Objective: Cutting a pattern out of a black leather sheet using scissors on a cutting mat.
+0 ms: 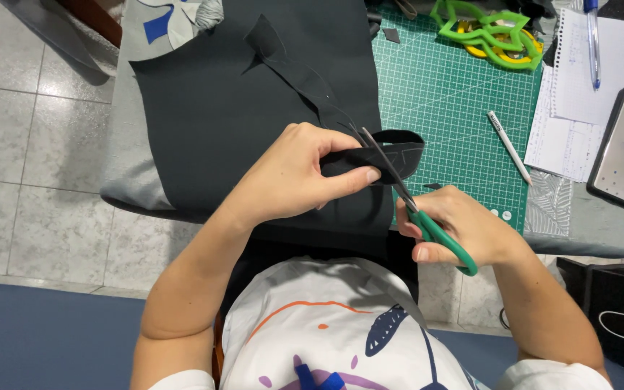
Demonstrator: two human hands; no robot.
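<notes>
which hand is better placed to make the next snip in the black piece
Right: the right hand already grips the green-handled scissors, blades against the black piece. The left hand only pinches it steady.

Your left hand (294, 173): palm down, knuckles toward camera, fingers curled, thumb stretched right and pressed against fingertips in flat pinch. Left wrist bent slightly; bare forearm runs down-left to bent elbow near your torso. Your right hand (464, 227): lower and right of left, closed in loose fist, thumb and fingers hooked through loops, knuckles up, thumb nail facing camera. Right forearm bare, slants down-right to short white sleeve. Hands close together, not touching, both in front of your chest.
</notes>
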